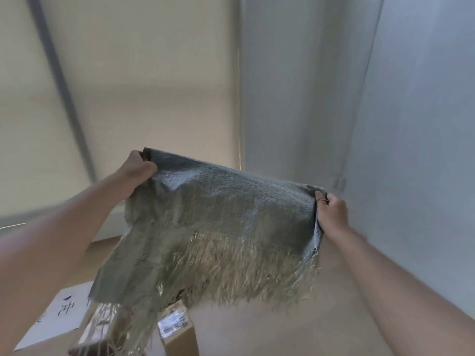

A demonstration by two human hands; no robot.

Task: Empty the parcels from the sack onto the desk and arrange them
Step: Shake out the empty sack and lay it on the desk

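Parcels lie nearest me, low in the view: a brown cardboard box (177, 330) with a printed label on top, a flat white parcel (59, 314) with dark characters to its left, and between them a third parcel (93, 332) half hidden by loose threads. All three rest on the beige table (282, 330), bunched under the sack's mouth, which I read as the spot where they fell out. None is lined up with another, so the arranging looks not yet begun.

Above them hangs the grey woven sack (218, 217), turned upside down. Its frayed open mouth points down at the table and its closed end is uppermost, stretched between the two arms. That is the sensible way to hold it for emptying, since whatever is inside slides toward the opening. The cloth hangs flat and limp with no bulge, so I judge it empty, though I cannot see inside.

At the upper left corner of the sack, the left grip (138, 173) has its fingers curled round a bunched fold of cloth. The right grip (332, 211) pinches the opposite corner, thumb on top. Holding both corners apart keeps the sack spread wide, so nothing can snag in a fold.

Beyond the sack, a pale roller blind (154, 73) covers the window, with a grey wall (424, 98) to its right.
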